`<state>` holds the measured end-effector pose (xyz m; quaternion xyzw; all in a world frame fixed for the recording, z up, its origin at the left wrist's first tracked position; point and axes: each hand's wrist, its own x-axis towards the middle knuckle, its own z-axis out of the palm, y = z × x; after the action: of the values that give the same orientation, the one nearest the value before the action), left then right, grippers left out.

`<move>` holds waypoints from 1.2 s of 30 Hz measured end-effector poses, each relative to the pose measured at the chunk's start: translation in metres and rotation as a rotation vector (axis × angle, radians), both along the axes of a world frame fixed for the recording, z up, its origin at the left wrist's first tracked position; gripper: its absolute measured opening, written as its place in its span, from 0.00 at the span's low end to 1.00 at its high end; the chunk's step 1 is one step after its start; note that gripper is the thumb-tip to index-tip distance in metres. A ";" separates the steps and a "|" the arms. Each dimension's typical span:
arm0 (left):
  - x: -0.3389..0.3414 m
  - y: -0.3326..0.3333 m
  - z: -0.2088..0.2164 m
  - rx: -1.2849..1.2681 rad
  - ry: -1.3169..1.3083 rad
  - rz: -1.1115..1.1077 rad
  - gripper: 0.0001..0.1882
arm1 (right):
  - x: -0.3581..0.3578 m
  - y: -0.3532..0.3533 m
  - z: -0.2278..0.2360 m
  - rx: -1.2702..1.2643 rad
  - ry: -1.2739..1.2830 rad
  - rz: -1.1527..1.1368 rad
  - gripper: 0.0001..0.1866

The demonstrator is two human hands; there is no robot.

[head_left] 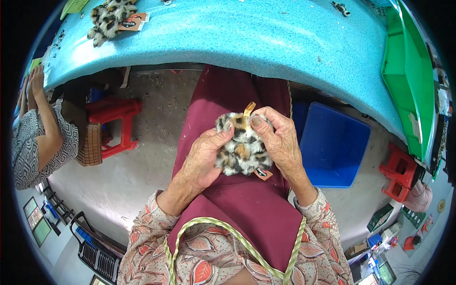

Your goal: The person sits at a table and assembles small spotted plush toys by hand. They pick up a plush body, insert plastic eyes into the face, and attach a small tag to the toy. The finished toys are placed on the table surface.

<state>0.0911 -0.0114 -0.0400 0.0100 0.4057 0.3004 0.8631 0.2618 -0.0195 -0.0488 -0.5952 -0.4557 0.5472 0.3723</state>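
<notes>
Above my lap, a small plush toy (243, 151) of spotted white, black and tan fur is held between both hands. My left hand (204, 156) grips its left side, thumb pressed on the upper fur. On the other side, my right hand (279, 137) is closed on the upper right, its thumb near a yellow ribbon loop (249, 109) that sticks up from the top. An orange-brown card tag (263, 175) pokes out below the toy. The fingers behind the fur are hidden. Under the toy lies my maroon apron (247, 204).
Ahead curves a blue-covered table (228, 42), with more spotted plush toys (111, 21) at far left and a small tagged item (340, 8) at far right. A green bin (408, 80) stands at right; a blue bin (332, 147) and red stools (116, 121) are below. Another person's arm (47, 118) rests at left.
</notes>
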 end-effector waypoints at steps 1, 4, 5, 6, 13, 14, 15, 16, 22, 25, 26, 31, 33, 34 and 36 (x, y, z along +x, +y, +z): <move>-0.001 -0.001 -0.001 -0.018 0.006 -0.004 0.16 | -0.001 0.000 0.002 -0.034 0.010 -0.004 0.13; 0.000 -0.004 -0.004 0.045 0.011 -0.038 0.16 | -0.006 -0.001 0.005 0.009 -0.014 -0.030 0.12; 0.000 -0.003 -0.004 0.044 -0.013 -0.059 0.16 | -0.006 0.000 0.006 0.024 -0.028 -0.031 0.11; -0.002 -0.003 -0.004 0.045 -0.037 -0.080 0.16 | -0.007 -0.001 0.006 0.009 0.012 -0.046 0.10; -0.006 -0.008 0.001 0.038 0.071 -0.073 0.15 | -0.016 -0.016 -0.001 0.050 0.060 -0.131 0.05; -0.007 -0.007 0.001 0.035 0.063 -0.077 0.15 | -0.006 -0.012 -0.003 0.174 -0.057 0.010 0.04; -0.012 -0.008 0.002 0.028 0.071 -0.067 0.15 | 0.000 -0.003 0.007 0.291 -0.162 0.164 0.05; -0.017 -0.008 0.001 0.041 0.059 -0.072 0.15 | 0.011 0.004 0.029 0.165 -0.086 0.111 0.05; -0.035 -0.025 0.002 0.042 0.154 -0.251 0.17 | 0.126 0.114 0.065 0.488 -0.416 -0.433 0.06; -0.033 -0.031 0.003 0.089 0.139 -0.346 0.24 | 0.155 0.154 0.049 0.585 -0.622 -0.436 0.10; -0.032 -0.031 0.006 0.070 0.142 -0.334 0.24 | 0.157 0.162 0.048 0.614 -0.698 -0.415 0.10; -0.037 -0.033 -0.003 0.008 0.126 -0.269 0.20 | 0.158 0.186 0.048 0.522 -0.974 -0.321 0.11; -0.036 -0.033 -0.004 0.002 0.119 -0.264 0.19 | 0.163 0.190 0.047 0.497 -0.986 -0.314 0.12; -0.035 -0.033 -0.005 -0.007 0.110 -0.264 0.19 | 0.169 0.191 0.043 0.518 -0.970 -0.319 0.12; -0.036 -0.034 -0.005 -0.020 0.113 -0.244 0.18 | 0.166 0.190 0.047 0.504 -0.791 -0.352 0.12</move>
<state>0.0548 -0.0455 -0.0453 0.0678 0.4525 0.1880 0.8691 0.4283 0.1702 -0.0020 -0.7166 -0.5726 0.0811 0.3900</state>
